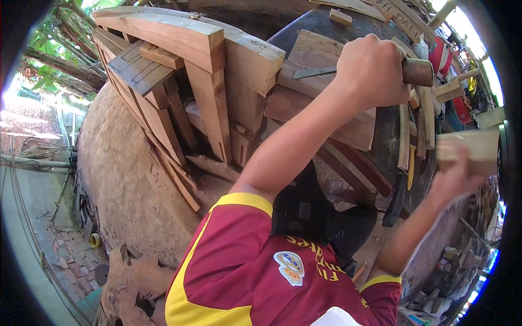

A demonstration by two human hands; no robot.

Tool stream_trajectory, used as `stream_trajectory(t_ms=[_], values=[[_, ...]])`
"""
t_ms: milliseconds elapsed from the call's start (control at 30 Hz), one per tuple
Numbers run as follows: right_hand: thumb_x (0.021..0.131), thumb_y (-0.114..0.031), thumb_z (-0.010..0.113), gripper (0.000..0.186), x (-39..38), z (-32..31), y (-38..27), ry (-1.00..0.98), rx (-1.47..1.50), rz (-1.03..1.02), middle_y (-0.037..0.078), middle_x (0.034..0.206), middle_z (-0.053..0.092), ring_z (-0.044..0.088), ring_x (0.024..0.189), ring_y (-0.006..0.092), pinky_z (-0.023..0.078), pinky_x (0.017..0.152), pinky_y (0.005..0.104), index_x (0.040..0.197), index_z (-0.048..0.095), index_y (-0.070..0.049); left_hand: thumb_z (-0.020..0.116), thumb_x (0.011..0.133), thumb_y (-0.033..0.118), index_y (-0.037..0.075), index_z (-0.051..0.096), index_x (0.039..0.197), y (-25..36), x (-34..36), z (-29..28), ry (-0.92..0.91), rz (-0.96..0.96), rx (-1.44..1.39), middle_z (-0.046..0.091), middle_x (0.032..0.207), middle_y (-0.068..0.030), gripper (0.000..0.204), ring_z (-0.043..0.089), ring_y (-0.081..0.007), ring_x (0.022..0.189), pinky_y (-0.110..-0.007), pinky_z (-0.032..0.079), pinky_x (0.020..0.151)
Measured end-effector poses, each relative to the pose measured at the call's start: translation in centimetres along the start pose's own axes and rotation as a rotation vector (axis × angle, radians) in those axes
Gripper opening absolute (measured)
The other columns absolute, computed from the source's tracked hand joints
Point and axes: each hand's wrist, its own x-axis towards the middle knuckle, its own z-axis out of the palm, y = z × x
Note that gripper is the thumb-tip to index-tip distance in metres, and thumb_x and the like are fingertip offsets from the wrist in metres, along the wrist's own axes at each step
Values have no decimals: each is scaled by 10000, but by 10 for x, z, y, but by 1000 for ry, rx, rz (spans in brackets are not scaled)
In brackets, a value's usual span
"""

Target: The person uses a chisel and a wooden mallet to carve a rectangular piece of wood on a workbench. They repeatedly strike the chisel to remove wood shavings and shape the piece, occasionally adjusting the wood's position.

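Chisel [418, 73] with rounded brown wooden handle and flat grey metal blade: sits clenched in the left hand [374, 70], points leftward over a pale brown wooden board [315, 50]. Cannot tell for sure, from this angle, about contact with the board. Holds in the right hand [459, 183], well apart at the right, a squared pale wooden block [472, 148], blurred. Beyond the board, on a dark flat tabletop [305, 23], a small tan wooden block [340, 18]. To the left, a brown wooden frame of thick beams [163, 33].
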Motion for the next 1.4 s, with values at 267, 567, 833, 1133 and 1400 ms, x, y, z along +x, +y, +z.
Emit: stream_trajectory(t_ms=[267, 567, 833, 1133, 1400], values=[[687, -95, 781, 699, 1, -33, 27, -515, -340, -164, 181, 1226, 548, 581, 1061, 311, 459, 929, 397, 1297, 465, 34, 671, 566, 276, 97, 709, 707, -2, -4, 5, -59, 38, 59, 647, 677, -184, 231, 661, -361, 692, -424, 559, 683], [670, -42, 799, 894, -36, -34, 39, -736, -473, -371, 179, 1328, 479, 538, 1141, 310, 428, 1012, 422, 1410, 300, 5, 668, 573, 288, 108, 727, 775, -3, -7, 12, -114, 54, 102, 663, 708, -174, 276, 664, -360, 696, -428, 559, 675], [688, -85, 766, 734, -59, -22, 43, -285, -222, -142, 220, 1291, 514, 553, 1141, 312, 395, 1024, 397, 1316, 417, 62, 673, 577, 289, 105, 724, 771, 0, -6, 13, -75, 54, 93, 654, 695, -181, 272, 657, -371, 682, -434, 554, 676], [712, -70, 771, 796, -50, -16, 20, -50, 53, 216, 212, 1278, 497, 561, 1084, 330, 442, 996, 447, 1373, 337, 21, 678, 580, 281, 120, 733, 788, -3, -8, 17, -91, 36, 122, 654, 688, -170, 269, 661, -352, 686, -425, 557, 678], [673, -96, 789, 709, -43, -39, 48, -521, -386, -129, 206, 1243, 558, 554, 1125, 287, 412, 998, 390, 1293, 471, 37, 707, 590, 312, 126, 728, 778, -4, -11, 17, -130, 28, 201, 659, 691, -156, 265, 666, -340, 697, -422, 559, 677]])
